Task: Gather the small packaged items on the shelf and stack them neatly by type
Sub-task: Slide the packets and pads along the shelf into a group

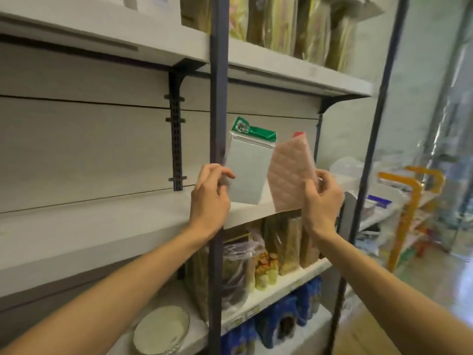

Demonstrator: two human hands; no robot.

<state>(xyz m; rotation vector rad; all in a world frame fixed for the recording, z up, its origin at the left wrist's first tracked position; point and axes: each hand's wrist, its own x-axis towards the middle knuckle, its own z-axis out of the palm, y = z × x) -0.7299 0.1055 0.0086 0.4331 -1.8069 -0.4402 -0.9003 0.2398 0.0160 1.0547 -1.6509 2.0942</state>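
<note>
Head view. The left hand point(210, 193) pinches the lower left edge of a flat pale grey packet with a green header card point(247, 165), thumb and fingers curled onto it. The right hand point(323, 198) pinches the lower right edge of a flat pink quilted packet with a red top point(290, 172), fingers curled round its edge. Both packets are held upright and raised above the white middle shelf board point(102, 224), side by side, edges close; contact between them cannot be confirmed. A dark metal upright post point(217, 98) stands just beside the left hand.

Assessment: sorting appears under way, two types in hand, neither yet placed.

Risks: each packet is held by one edge only, so a slick wrapper could slip from the pinch and drop toward the plastic-bagged goods point(243, 265) on the lower shelf. The left hand could knock the post on the way down. Thin packets laid on edge are likely to topple; laid flat they should stack.
</note>
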